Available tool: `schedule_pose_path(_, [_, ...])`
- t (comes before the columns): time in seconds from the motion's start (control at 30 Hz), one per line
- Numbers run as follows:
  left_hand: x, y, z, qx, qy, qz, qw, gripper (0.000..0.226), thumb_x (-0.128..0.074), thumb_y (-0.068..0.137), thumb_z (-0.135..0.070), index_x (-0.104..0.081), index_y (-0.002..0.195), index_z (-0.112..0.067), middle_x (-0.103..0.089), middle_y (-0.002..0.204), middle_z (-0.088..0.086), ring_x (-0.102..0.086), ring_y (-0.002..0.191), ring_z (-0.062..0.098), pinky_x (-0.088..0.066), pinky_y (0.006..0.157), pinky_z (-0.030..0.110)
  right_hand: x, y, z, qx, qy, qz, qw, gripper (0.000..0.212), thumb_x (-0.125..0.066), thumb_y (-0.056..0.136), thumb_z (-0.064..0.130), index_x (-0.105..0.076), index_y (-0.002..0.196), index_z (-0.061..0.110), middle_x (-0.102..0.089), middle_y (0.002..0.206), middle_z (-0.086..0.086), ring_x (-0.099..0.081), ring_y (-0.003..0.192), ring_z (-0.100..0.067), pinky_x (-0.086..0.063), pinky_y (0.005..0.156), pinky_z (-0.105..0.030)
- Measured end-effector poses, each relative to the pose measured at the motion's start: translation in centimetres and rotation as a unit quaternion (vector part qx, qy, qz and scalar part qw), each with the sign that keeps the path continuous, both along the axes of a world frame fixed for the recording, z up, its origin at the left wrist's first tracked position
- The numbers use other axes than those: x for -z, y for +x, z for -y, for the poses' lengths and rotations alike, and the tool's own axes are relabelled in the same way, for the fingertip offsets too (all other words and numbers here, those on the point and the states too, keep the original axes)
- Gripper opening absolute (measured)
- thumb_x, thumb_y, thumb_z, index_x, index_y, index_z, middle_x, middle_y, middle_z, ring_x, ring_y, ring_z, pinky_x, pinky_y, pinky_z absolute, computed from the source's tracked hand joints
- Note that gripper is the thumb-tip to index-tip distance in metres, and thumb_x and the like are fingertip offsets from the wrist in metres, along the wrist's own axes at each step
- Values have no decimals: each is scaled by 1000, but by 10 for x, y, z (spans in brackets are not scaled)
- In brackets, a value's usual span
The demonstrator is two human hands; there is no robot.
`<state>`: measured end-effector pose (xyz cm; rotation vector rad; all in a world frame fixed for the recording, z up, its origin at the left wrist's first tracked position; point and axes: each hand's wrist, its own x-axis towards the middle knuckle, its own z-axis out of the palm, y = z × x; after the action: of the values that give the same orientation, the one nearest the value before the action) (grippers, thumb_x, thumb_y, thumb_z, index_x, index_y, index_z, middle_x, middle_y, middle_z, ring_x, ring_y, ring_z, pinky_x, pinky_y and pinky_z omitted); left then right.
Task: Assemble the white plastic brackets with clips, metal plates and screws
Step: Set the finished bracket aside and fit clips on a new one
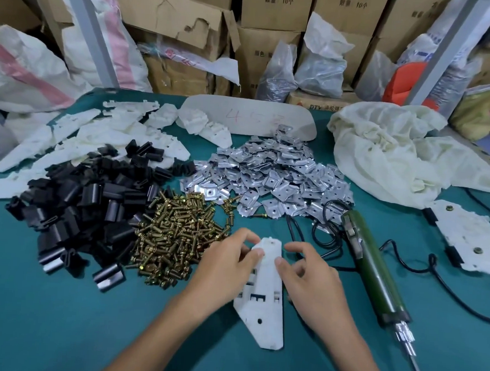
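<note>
Left hand (227,267) and right hand (313,284) pinch the narrow end of the white bracket (262,304), fingers curled. A slack grip could tip it sideways; the nearby screws (174,238) might scatter.

small assembly workshop | stacked cardboard cartons (274,8) | woven sacks (24,71) | bulk parts heaped on green table (29,315)

Your bracket (261,315) is white and your table (29,315) is blue-green. Your clips (73,203) are black, screws (175,232) gold, plates (273,170) shiny silver. Your screwdriver (375,279) is dark green. One white sack (24,71) has a pink stripe.
</note>
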<state>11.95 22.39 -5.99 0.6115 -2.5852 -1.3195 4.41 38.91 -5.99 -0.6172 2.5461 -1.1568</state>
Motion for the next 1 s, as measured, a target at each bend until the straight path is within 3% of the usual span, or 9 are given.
schedule_pose_path(0.1, [4,-3,-3,-15,-64,-7,998,12,-54,101,-37,-59,110,-32,-68,85,-15,-63,71,-3,-45,59,13,3,-3,4,-9,19,-32,999,17,-61,98,43,-54,112,41,-65,75,20,-57,79,3,-40,68,-29])
schedule_pose_path(0.27, [6,-3,-6,-15,-193,-50,980,16,-52,101,-33,-61,109,-22,-62,101,-8,-55,90,9,-43,77,24,3,-4,13,-16,41,-68,997,20,-62,95,46,-49,110,46,-62,83,28,-59,67,-2,-43,63,-30])
schedule_pose_path(0.37, [6,2,-1,-21,-215,-69,974,17,-52,101,-34,-63,104,-22,-58,99,-9,-51,90,7,-46,78,25,7,0,15,-2,55,-88,995,16,-58,94,50,-50,107,48,-59,87,32,-57,66,0,-40,60,-30])
schedule_pose_path(0.5, [-11,6,31,-63,-210,-70,973,30,-46,102,-46,-62,90,-24,-55,91,-13,-51,88,6,-45,80,28,11,4,13,13,31,-94,995,6,-60,95,45,-54,98,45,-60,83,24,-57,64,-2,-40,59,-30])
schedule_pose_path(0.63, [-29,13,90,-111,-274,-54,954,36,-46,102,-48,-62,80,-24,-56,84,-10,-52,83,12,-44,84,37,10,4,11,28,2,-74,997,2,-63,96,40,-61,97,39,-61,77,22,-59,66,-8,-43,63,-32])
schedule_pose_path(0.73, [-38,19,142,-157,-337,-26,928,20,-56,98,-39,-67,104,-24,-64,105,-5,-56,99,18,-41,96,42,10,4,11,31,-17,-62,997,5,-66,95,35,-62,94,39,-62,75,19,-61,66,-11,-47,67,-36])
schedule_pose_path(0.87, [-44,24,207,-201,-365,122,901,47,-54,97,-44,-50,141,-28,-48,145,7,-41,135,31,-27,111,54,10,3,10,32,-26,-53,998,8,-67,94,33,-62,92,39,-62,72,17,-62,68,-14,-48,69,-38])
schedule_pose_path(0.93, [-41,28,225,-187,-344,223,893,59,-49,97,-55,-38,150,-32,-35,157,8,-28,144,33,-23,112,58,11,2,11,36,-28,-48,998,9,-68,94,33,-62,91,39,-62,72,18,-62,69,-14,-48,69,-37])
schedule_pose_path(1.0, [-35,30,228,-181,-336,230,895,56,-50,97,-56,-43,146,-31,-36,155,9,-29,143,34,-25,111,59,11,2,11,39,-31,-47,998,9,-67,94,33,-63,90,40,-62,72,19,-63,70,-14,-49,70,-37])
